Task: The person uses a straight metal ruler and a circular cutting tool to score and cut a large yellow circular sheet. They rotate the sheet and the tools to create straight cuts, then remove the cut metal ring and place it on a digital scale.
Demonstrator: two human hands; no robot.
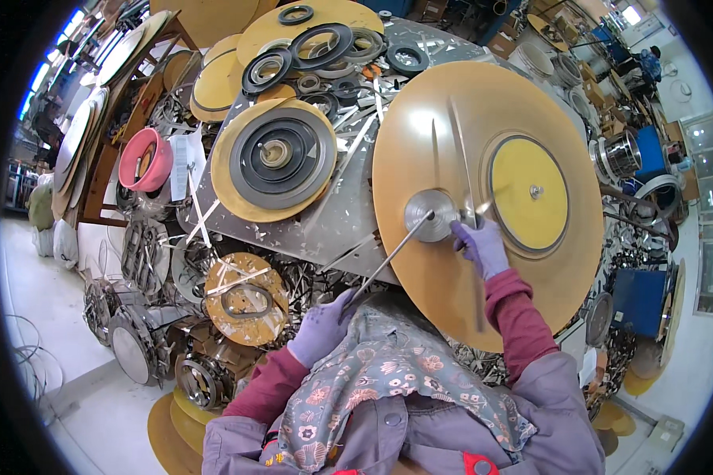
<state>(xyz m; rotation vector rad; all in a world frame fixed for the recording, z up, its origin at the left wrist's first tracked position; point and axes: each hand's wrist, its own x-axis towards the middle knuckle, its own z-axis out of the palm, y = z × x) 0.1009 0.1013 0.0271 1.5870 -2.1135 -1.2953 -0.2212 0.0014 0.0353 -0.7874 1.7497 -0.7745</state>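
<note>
Near the middle of the frame a large tan disc (pixel 420 261) lies flat on a cluttered metal table (pixel 337 218), with a small grey metal hub (pixel 429 215) near its centre and a yellow round plate (pixel 528 194) set into it to the right. The left hand (pixel 322 331), in a pale purple glove, sits low and left of centre above a floral apron (pixel 388 380); its fingers are curled around the near end of a thin metal rod (pixel 388 260), which slants up and to the right until its tip touches the hub. The right hand (pixel 480 245), also gloved, rests on the disc just right of the hub, fingers bent and pinched on a narrow metal strip (pixel 466 170) that runs up across the disc toward the top of the frame. To the left on the table lies a second tan disc carrying a dark ring spool (pixel 284 153). More dark rings (pixel 321 45) are piled at the upper centre, and a pink bowl (pixel 144 161) stands at the left.
</note>
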